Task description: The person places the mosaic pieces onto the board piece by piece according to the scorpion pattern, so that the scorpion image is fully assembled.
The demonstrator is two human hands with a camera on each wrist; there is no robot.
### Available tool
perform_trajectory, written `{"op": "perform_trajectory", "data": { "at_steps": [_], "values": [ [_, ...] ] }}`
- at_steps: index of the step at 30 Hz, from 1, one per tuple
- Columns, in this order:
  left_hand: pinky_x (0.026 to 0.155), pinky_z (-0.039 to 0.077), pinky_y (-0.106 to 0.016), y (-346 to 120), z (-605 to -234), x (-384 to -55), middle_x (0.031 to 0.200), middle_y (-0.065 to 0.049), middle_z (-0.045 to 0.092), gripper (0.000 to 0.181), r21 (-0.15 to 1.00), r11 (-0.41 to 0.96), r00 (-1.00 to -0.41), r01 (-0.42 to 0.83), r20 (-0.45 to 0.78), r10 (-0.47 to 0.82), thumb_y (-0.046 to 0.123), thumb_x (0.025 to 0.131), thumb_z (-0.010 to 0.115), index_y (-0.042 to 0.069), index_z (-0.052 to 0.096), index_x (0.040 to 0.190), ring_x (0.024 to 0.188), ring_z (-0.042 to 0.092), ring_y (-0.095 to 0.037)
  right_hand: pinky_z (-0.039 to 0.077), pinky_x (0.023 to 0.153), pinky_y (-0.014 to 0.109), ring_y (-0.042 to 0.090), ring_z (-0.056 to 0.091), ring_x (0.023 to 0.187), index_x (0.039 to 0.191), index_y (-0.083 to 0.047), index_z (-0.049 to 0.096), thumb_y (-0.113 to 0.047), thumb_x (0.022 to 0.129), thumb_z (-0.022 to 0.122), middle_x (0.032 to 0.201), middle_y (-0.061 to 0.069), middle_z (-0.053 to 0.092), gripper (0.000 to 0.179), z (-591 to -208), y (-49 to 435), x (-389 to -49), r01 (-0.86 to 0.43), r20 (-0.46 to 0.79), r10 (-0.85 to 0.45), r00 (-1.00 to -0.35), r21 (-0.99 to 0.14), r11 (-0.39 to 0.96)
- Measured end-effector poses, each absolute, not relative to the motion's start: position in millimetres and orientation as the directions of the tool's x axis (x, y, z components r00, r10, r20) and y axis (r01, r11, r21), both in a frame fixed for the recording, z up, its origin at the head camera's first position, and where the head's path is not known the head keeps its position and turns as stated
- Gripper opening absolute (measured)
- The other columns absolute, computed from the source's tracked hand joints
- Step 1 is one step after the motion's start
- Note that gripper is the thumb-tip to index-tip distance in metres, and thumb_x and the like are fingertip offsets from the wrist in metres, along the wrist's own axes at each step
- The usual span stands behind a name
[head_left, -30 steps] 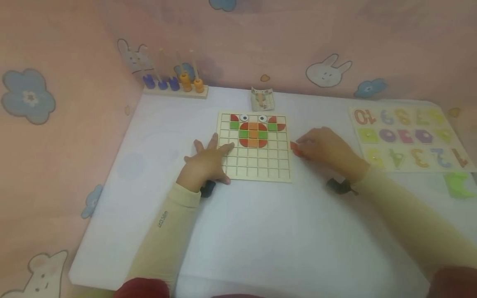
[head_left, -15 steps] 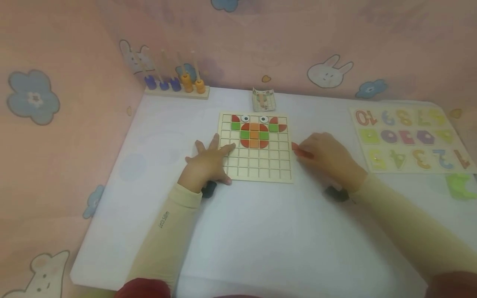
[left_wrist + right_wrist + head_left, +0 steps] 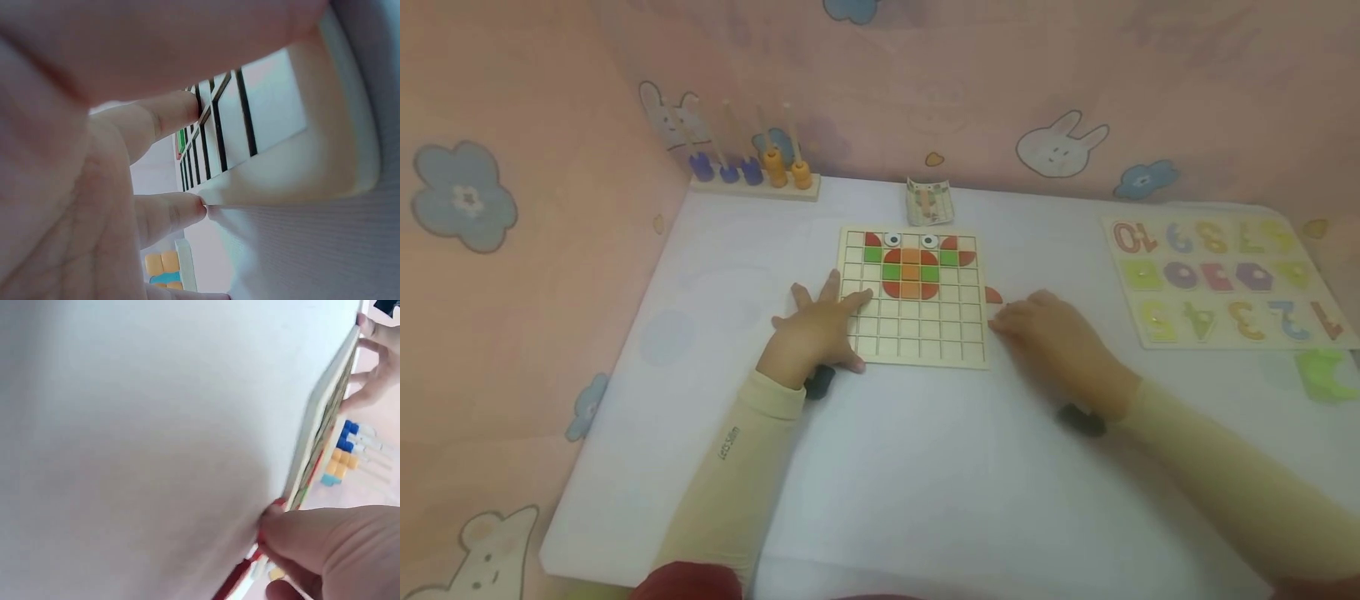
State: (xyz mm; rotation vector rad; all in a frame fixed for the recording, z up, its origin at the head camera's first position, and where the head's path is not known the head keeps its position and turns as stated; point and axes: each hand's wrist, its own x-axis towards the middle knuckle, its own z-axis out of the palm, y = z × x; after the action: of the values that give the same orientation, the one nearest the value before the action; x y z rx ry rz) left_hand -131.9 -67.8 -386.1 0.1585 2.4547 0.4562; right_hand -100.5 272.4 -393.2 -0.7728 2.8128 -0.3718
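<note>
A wooden grid board [image 3: 919,347] lies on the white table, its upper cells filled with red, green and orange tiles and two eye tiles. My left hand [image 3: 808,333] rests spread at its left edge, thumb by the near corner and index finger over the grid. Beside the right edge, my right hand [image 3: 1056,346] pinches a small red tile [image 3: 260,536] between thumb and fingers, close to the table. Most of that tile is hidden by the fingers. Another red tile [image 3: 993,295], rounded on one side, lies against the board's right edge, just beyond the fingertips.
Behind the board stands a small picture card [image 3: 929,204]. A peg stacker [image 3: 756,187] with blue and orange beads is at the back left. On the right lie a number puzzle board [image 3: 1217,287] and a light green piece [image 3: 1324,375].
My right hand has moved a little nearer along the board's right edge. One red tile, earlier at its fingertips, now lies by the edge, released. My left hand stays put.
</note>
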Motion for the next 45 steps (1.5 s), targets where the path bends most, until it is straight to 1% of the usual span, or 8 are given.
{"op": "perform_trajectory", "data": {
  "at_steps": [6,11,14,18,24,30,38,45],
  "values": [
    [0.106,0.012,-0.09,-68,-383,-130,0.178,-0.008,-0.012,0.117,0.368,0.93,-0.793,-0.004,-0.568,0.221,0.033,0.073,0.099,0.041,0.03,0.168,0.153,-0.014,-0.06,0.048,0.107,0.05,0.027,0.06,0.113,0.13,-0.009,0.076,-0.012,0.1,0.075,0.119,0.006,0.075,0.03,-395,277,-113,-0.431,-0.183,-0.49,-0.852,-0.286,0.856],
    [0.106,0.013,-0.09,-68,-383,-130,0.178,-0.009,-0.01,0.117,0.371,0.929,-0.796,0.001,-0.562,0.226,0.033,0.073,0.099,0.041,0.03,0.168,0.153,-0.013,-0.06,0.049,0.101,0.047,0.025,0.061,0.104,0.119,-0.008,0.081,-0.011,0.097,0.078,0.109,0.006,0.078,0.022,-382,261,-140,-0.444,-0.079,-0.506,-0.859,-0.377,0.813],
    [0.107,0.013,-0.089,-68,-384,-130,0.178,-0.009,-0.01,0.117,0.369,0.929,-0.798,0.002,-0.559,0.224,0.033,0.073,0.099,0.041,0.03,0.168,0.153,-0.013,-0.06,0.047,0.097,0.043,0.024,0.059,0.101,0.114,-0.01,0.082,-0.012,0.096,0.08,0.107,0.004,0.078,0.019,-373,232,-165,-0.496,-0.055,-0.558,-0.828,-0.393,0.774],
    [0.105,0.014,-0.09,-70,-388,-131,0.178,-0.009,-0.01,0.117,0.361,0.932,-0.8,0.009,-0.557,0.223,0.034,0.073,0.099,0.042,0.03,0.167,0.153,-0.011,-0.061,0.045,0.093,0.041,0.024,0.06,0.092,0.105,-0.012,0.085,-0.018,0.096,0.08,0.095,0.0,0.078,0.012,-371,174,-203,-0.567,-0.054,-0.629,-0.776,-0.377,0.732],
    [0.104,0.016,-0.091,-71,-392,-133,0.178,-0.009,-0.008,0.117,0.363,0.931,-0.8,0.028,-0.551,0.239,0.037,0.073,0.099,0.043,0.031,0.167,0.152,-0.01,-0.062,0.046,0.095,0.047,0.028,0.065,0.095,0.107,-0.009,0.085,-0.016,0.097,0.08,0.105,0.005,0.081,0.013,-382,111,-239,-0.653,0.059,-0.673,-0.738,-0.317,0.688],
    [0.102,0.019,-0.092,-73,-395,-135,0.178,-0.009,-0.008,0.118,0.348,0.936,-0.804,0.043,-0.544,0.24,0.039,0.071,0.099,0.043,0.03,0.167,0.152,-0.008,-0.063,0.045,0.09,0.046,0.028,0.06,0.097,0.111,-0.012,0.085,-0.02,0.098,0.078,0.107,0.003,0.08,0.016,-391,85,-246,-0.653,0.029,-0.675,-0.737,-0.288,0.701],
    [0.102,0.018,-0.092,-71,-390,-135,0.178,-0.01,-0.008,0.119,0.349,0.937,-0.792,0.036,-0.561,0.24,0.039,0.072,0.099,0.042,0.029,0.168,0.152,-0.009,-0.063,0.04,0.09,0.044,0.025,0.055,0.097,0.113,-0.013,0.083,-0.021,0.103,0.073,0.111,0.001,0.079,0.017,-396,88,-238,-0.648,-0.012,-0.677,-0.736,-0.275,0.71],
    [0.103,0.018,-0.091,-71,-387,-136,0.178,-0.009,-0.01,0.119,0.353,0.935,-0.79,0.027,-0.566,0.237,0.039,0.072,0.099,0.044,0.028,0.168,0.152,-0.01,-0.064,0.04,0.091,0.043,0.026,0.051,0.099,0.123,-0.013,0.08,-0.017,0.107,0.062,0.119,0.004,0.076,0.025,-390,89,-228,-0.661,-0.058,-0.675,-0.735,-0.157,0.733]
  ]
}}
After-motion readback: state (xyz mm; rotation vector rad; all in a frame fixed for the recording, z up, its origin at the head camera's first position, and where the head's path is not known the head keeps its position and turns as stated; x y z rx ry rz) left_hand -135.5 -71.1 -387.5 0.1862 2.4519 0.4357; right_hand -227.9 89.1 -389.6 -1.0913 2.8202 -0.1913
